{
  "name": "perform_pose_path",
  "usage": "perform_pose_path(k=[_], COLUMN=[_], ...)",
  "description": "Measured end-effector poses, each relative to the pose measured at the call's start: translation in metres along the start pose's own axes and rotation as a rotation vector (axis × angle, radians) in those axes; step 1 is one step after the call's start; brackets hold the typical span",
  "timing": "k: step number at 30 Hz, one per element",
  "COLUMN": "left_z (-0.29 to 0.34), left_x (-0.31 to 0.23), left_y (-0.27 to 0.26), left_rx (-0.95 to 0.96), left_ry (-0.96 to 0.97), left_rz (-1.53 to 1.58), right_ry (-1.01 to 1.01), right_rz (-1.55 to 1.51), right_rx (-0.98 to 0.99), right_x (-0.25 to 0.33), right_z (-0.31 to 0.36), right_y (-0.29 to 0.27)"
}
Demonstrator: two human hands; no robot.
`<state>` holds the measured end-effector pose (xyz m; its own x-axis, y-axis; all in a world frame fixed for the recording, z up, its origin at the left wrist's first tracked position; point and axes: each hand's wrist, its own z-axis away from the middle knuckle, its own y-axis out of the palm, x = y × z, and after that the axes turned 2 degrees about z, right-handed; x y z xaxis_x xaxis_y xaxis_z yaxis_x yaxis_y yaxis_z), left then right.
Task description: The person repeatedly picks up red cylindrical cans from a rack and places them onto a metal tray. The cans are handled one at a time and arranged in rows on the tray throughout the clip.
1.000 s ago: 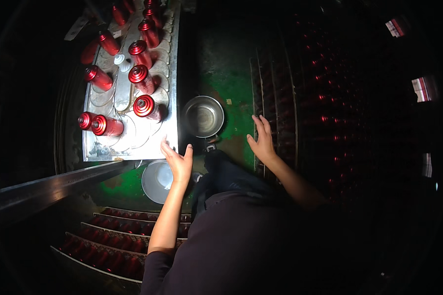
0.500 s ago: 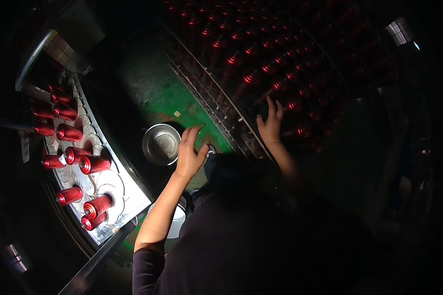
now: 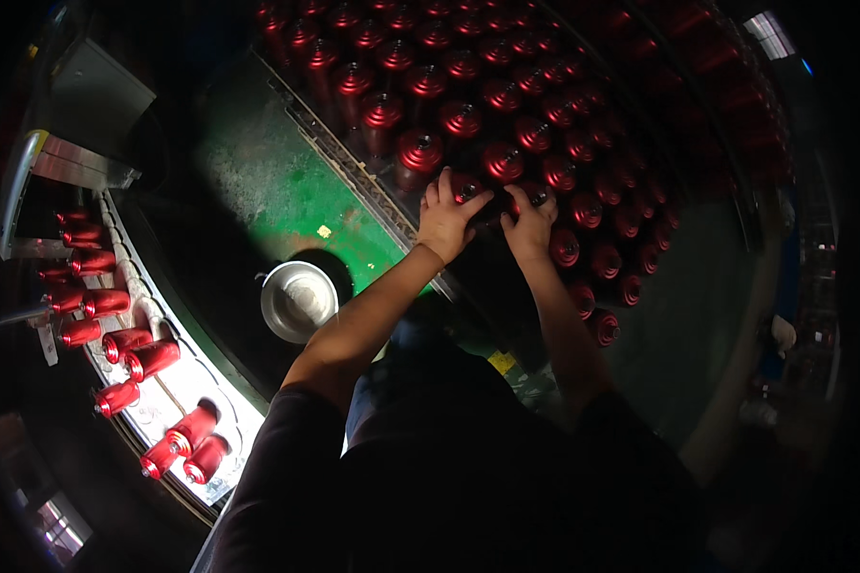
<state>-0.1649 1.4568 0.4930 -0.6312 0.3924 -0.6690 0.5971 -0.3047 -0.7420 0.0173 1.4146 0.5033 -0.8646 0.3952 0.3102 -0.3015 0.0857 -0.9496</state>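
Rows of shiny red metal canisters (image 3: 420, 151) with stepped round tops stand upright on a dark platform ahead of me. At their near edge, my left hand (image 3: 445, 220) has its fingers and thumb around the top of one red canister (image 3: 465, 188). Just to the right, my right hand (image 3: 531, 224) curls around the top of a neighbouring canister (image 3: 537, 194). Both arms reach forward, and the fingers partly cover the two canisters. Their lower bodies are lost in shadow.
On the left, a brightly lit curved conveyor (image 3: 244, 420) carries several red canisters (image 3: 153, 359) lying on their sides or tilted in the view. A round metal pan (image 3: 299, 301) sits near the green floor (image 3: 287, 205). The platform's rail (image 3: 339, 177) runs diagonally between.
Both hands have moved forward onto canisters in the rows; before, they were apart and empty. My view has shifted toward the rows, which now appear brighter.
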Motion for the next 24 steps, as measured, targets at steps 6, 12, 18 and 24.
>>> perform_pose_path(k=[6, 12, 18, 24], left_z=[0.01, 0.103, 0.241, 0.347], left_x=[0.014, 0.017, 0.097, 0.164], left_y=[0.011, -0.085, -0.151, -0.144], left_rx=[-0.206, -0.306, -0.348, -0.543], left_ry=[0.07, -0.083, -0.65, -0.56], left_rz=[0.093, 0.432, 1.172, 2.474], right_ry=[-0.255, -0.282, -0.288, 0.005], right_rz=[0.057, -0.064, -0.395, -1.286], right_rx=[-0.214, -0.152, 0.174, 0.889], right_x=[-0.006, 0.01, 0.067, 0.15], right_z=[0.004, 0.023, 0.055, 0.058], right_y=[0.001, -0.015, -0.06, -0.048])
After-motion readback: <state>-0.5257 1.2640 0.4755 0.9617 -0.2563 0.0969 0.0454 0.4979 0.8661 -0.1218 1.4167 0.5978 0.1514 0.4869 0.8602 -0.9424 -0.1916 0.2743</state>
